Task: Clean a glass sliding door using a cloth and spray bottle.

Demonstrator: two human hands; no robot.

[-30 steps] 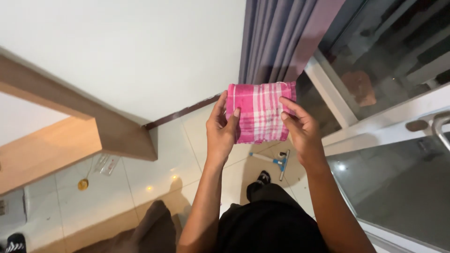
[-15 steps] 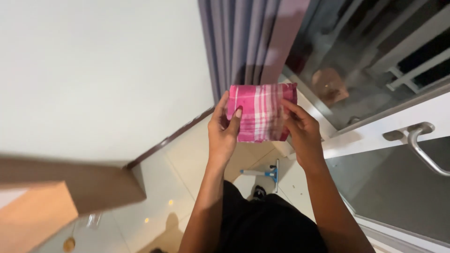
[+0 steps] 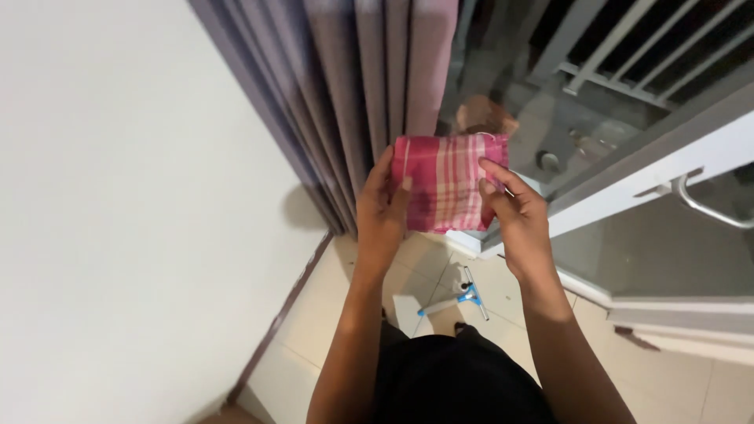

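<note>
- Grey curtain hangs behind; glass door stands to the right.
- Folded pink plaid cloth is held up before the curtain.
- Left hand and right hand each grasp one cloth edge.
- Blue squeegee lies on the floor tiles below.

The cloth is pink with white and darker pink checks, folded into a compact rectangle. It is held upright in the air at chest height, its flat face toward the camera, top edge level, one short loose thread at its upper right corner.
</note>
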